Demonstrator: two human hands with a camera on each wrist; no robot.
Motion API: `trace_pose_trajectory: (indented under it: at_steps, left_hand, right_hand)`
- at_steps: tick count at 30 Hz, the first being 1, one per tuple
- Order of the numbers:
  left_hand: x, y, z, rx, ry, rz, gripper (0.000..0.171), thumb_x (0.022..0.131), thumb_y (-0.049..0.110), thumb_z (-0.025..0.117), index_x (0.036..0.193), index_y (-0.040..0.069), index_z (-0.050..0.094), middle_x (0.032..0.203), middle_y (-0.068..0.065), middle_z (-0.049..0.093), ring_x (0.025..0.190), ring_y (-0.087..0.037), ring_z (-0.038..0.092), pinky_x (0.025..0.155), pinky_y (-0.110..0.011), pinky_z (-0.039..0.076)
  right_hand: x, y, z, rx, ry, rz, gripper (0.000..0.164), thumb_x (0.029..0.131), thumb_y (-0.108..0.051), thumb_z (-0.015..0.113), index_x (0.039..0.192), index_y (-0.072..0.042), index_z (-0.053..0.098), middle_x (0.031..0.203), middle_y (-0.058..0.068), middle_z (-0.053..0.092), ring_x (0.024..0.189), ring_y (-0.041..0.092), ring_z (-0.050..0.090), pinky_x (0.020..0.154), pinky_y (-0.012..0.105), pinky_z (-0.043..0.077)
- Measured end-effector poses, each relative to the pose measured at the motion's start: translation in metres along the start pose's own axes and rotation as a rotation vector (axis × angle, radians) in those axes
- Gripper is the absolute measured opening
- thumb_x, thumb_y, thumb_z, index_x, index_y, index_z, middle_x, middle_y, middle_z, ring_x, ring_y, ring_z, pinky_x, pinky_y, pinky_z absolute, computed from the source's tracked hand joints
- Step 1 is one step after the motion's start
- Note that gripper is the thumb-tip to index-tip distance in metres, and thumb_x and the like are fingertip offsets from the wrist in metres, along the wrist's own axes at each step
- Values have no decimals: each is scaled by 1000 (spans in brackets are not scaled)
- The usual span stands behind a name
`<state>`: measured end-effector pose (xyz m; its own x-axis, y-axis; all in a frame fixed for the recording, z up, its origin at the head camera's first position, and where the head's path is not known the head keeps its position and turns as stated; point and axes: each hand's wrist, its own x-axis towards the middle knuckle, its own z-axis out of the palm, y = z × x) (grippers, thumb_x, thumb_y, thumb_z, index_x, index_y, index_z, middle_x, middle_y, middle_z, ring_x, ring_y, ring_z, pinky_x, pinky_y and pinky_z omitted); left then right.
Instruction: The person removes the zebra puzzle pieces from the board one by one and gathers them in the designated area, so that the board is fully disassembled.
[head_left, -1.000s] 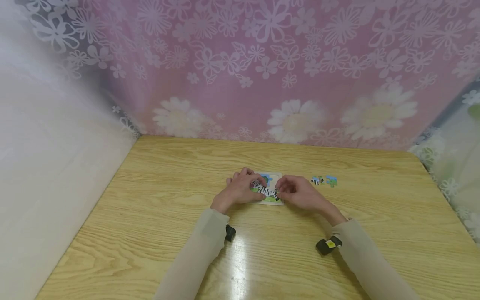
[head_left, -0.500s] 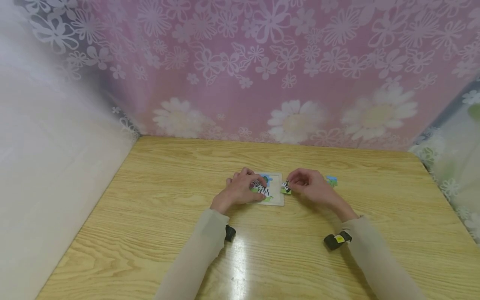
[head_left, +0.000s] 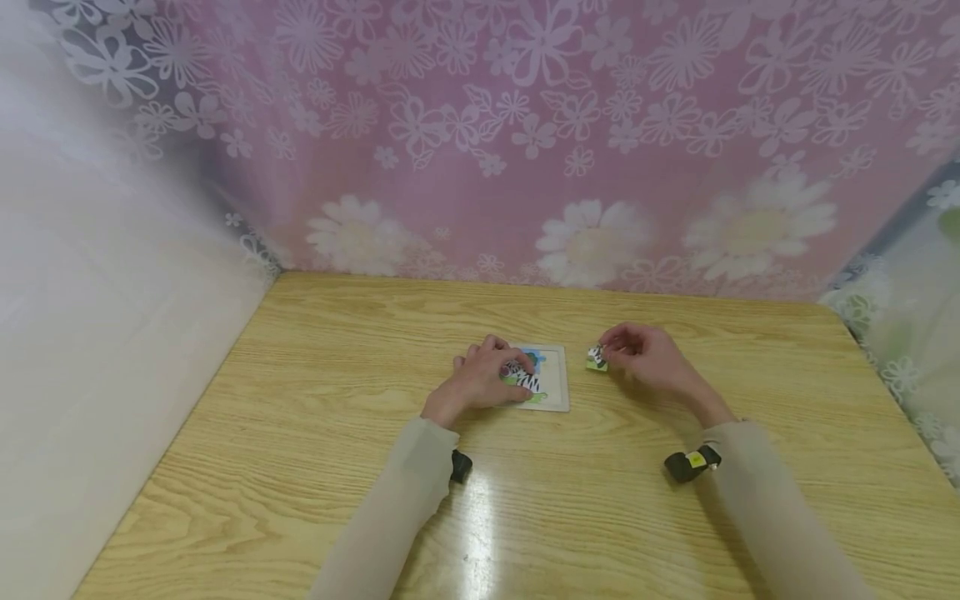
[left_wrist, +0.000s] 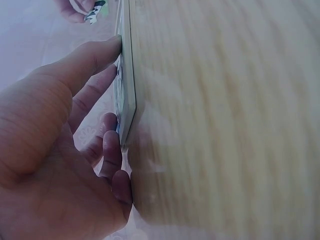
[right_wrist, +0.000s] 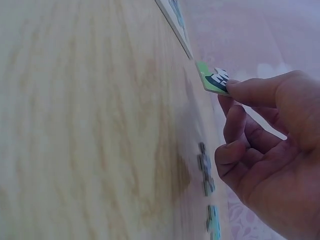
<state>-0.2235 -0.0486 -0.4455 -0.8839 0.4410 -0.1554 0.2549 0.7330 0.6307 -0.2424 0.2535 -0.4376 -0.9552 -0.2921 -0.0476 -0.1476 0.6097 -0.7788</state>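
Note:
A small jigsaw puzzle board (head_left: 557, 402) with a zebra picture and a pale frame lies on the table. My left hand (head_left: 478, 375) rests on its left part, the thumb and index fingertips touching the picture. Other fingers lie by the board's far edge in the left wrist view. Bare backing shows on the board's right part. My right hand (head_left: 648, 360) pinches a green, black and white puzzle piece (head_left: 597, 358) between thumb and fingers, right of the board. In the right wrist view this puzzle piece (right_wrist: 214, 80) is raised off the table.
Loose puzzle pieces (right_wrist: 205, 172) lie on the table below my right hand in the right wrist view; the hand hides them in the head view. A flowered pink curtain (head_left: 480, 167) hangs behind the wooden table (head_left: 300, 467).
My right hand has lifted the zebra piece out of the board's right side and carried it rightward and slightly away from me. The left hand has stayed in place.

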Motion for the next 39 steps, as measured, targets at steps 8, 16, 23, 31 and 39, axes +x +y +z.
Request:
trace_pose_trajectory:
  at_steps: [8, 16, 23, 31, 39]
  left_hand:
    - [1, 1, 0, 12, -9, 10, 25, 93, 41, 75, 117, 35, 68, 141, -2, 44, 115, -30, 39, 92, -49, 23]
    - [3, -1, 1, 21, -9, 8, 25, 94, 42, 74, 117, 37, 68, 139, -1, 44, 114, -29, 40, 90, -47, 22]
    - [2, 2, 0, 17, -15, 5, 25, 93, 41, 74, 117, 36, 68, 140, -2, 45, 114, -30, 40, 90, -48, 23]
    - [1, 1, 0, 14, -23, 8, 25, 94, 41, 74, 118, 36, 68, 140, -2, 44, 116, -31, 39, 92, -48, 24]
    - [2, -3, -4, 30, -10, 37, 25, 96, 41, 71, 120, 35, 71, 141, -4, 48, 116, -29, 46, 98, -54, 32]
  right_hand:
    - [3, 7, -7, -65, 13, 32, 20, 101, -14, 65, 118, -4, 67, 111, 19, 72, 94, 23, 67, 72, 26, 53]
    - [6, 11, -9, -212, 44, -4, 20, 100, -15, 66, 116, -6, 70, 107, 15, 73, 89, 22, 66, 78, 34, 51]
    - [8, 14, -7, -268, 61, -45, 14, 97, -13, 68, 109, -6, 72, 102, 15, 74, 87, 25, 68, 78, 35, 52]
    - [9, 18, -4, -293, 84, -40, 15, 98, -18, 68, 108, -7, 73, 102, 13, 75, 87, 23, 68, 76, 35, 51]
    - [4, 1, 5, -244, 106, -81, 21, 100, -22, 67, 112, -6, 73, 103, 13, 74, 85, 22, 66, 68, 29, 50]
